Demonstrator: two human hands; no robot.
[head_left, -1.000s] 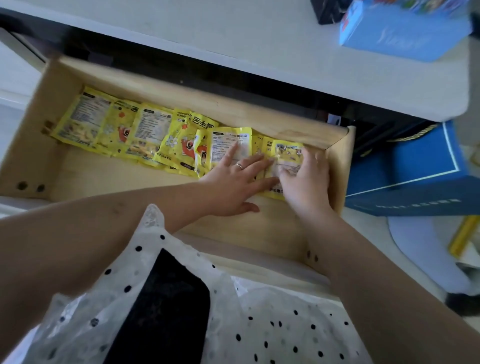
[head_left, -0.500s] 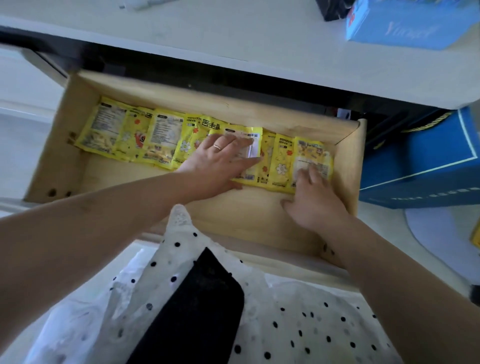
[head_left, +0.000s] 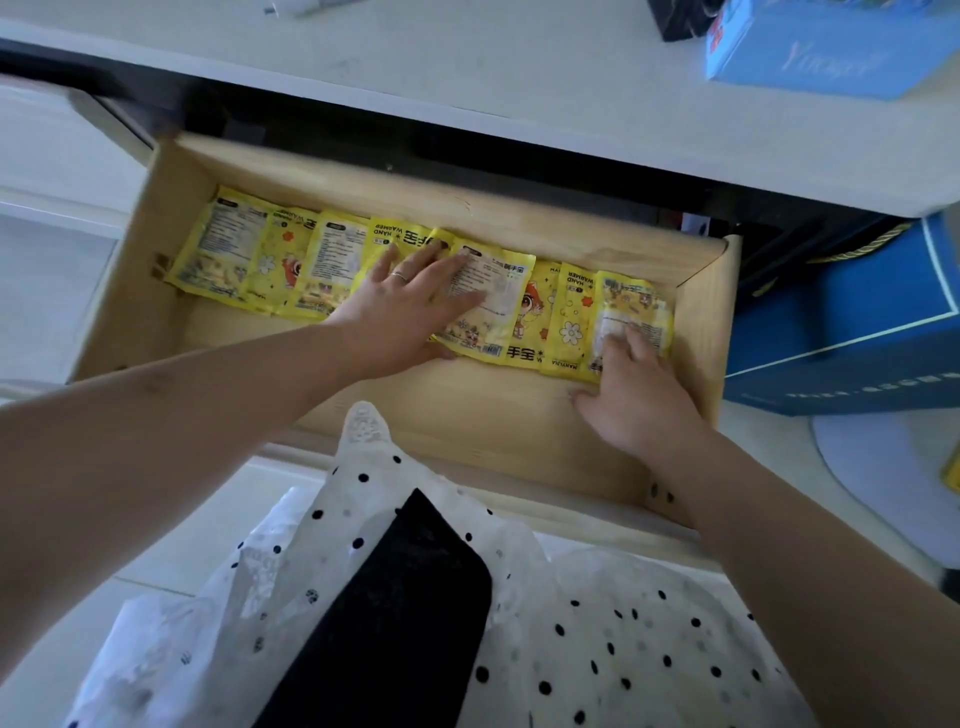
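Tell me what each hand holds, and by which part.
Nothing is gripped: left hand lies flat on the middle packets; right hand touches the middle of the end packet.

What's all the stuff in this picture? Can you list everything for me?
packets: about eight, yellow, overlapping in a row along the drawer's back
drawer: one, light wood, pulled out under the desk
desk: one, white, top of view
pale box: one, light blue, on the desk at right
dark box: one, dark blue, right of the drawer
garment: one, white with black dots, bottom of view
left grip: one, bare, flat on the middle packets
right grip: one, bare, fingers on the rightmost packet
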